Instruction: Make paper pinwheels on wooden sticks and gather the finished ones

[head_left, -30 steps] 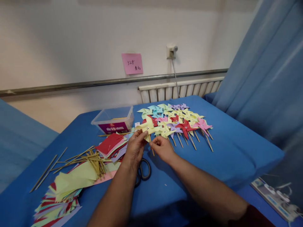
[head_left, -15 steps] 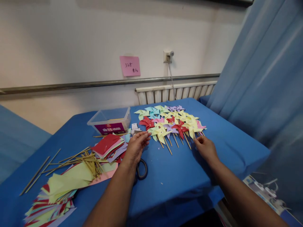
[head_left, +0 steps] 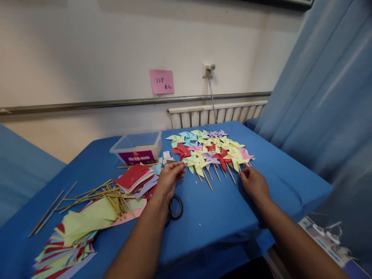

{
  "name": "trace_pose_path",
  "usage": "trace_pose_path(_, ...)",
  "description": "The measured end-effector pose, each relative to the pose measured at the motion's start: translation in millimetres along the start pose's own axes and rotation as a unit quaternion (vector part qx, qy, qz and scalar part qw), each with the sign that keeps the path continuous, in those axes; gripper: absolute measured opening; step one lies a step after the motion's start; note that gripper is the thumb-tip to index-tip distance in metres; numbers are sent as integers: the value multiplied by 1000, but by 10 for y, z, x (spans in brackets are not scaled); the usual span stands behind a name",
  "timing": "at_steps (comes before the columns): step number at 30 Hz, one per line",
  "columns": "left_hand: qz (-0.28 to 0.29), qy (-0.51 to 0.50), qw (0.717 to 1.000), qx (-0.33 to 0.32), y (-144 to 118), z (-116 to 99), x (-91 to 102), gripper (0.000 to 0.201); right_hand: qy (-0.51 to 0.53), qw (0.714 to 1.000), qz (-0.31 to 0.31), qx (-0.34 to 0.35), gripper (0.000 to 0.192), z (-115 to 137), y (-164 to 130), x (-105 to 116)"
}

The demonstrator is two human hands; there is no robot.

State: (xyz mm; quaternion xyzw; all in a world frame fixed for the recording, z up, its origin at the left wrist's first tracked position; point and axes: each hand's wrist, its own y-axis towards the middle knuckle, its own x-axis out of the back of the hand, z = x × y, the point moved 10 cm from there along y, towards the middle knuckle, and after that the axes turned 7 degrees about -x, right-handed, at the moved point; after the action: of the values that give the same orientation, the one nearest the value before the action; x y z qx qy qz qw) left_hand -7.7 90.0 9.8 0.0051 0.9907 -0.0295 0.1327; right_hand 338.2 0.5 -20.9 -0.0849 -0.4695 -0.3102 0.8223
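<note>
Rows of paper pinwheels on wooden sticks lie overlapping on the blue-covered table (head_left: 209, 217), in yellow, red, purple, pink, green and blue. My right hand (head_left: 255, 186) pinches the stick of a yellow pinwheel (head_left: 237, 159) at the right of the front row. Beside the left end of that row is my left hand (head_left: 171, 180), fingers curled and thumb close to the index finger. Its fingertips are by the blade of another yellow pinwheel (head_left: 198, 163); whether they grip anything is not clear. Dark-handled scissors (head_left: 176, 207) lie partly hidden beneath my left forearm.
A clear plastic box (head_left: 136, 149) stands at the back left. Stacked coloured paper (head_left: 135, 178), a fanned paper pile (head_left: 68, 248) and loose wooden sticks (head_left: 113, 197) lie left. Small white boxes (head_left: 167, 155) sit behind my left hand. A blue curtain (head_left: 319, 97) hangs right.
The view has shifted slightly. The yellow pinwheel at my right hand has turned or settled a little, showing more of the pink one beside it. My left hand stays almost in place.
</note>
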Motion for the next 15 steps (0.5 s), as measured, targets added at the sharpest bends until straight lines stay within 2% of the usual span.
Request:
trace_pose_path(5,-11,14,1000,-14,-28,-35,26,33,-17,999,-17,21,17,27,-58,22)
trace_pose_path(8,-6,31,999,-24,-53,-20,8,31,26,996,-49,67,19,228,-162,118)
trace_pose_path(12,10,71,997,-40,-79,36,-62,27,177,974,-21,142,19,861,-428,113)
trace_pose_path(15,6,100,992,-72,-59,-3,-55,21,339,926,74,149,21,1491,-632,-149)
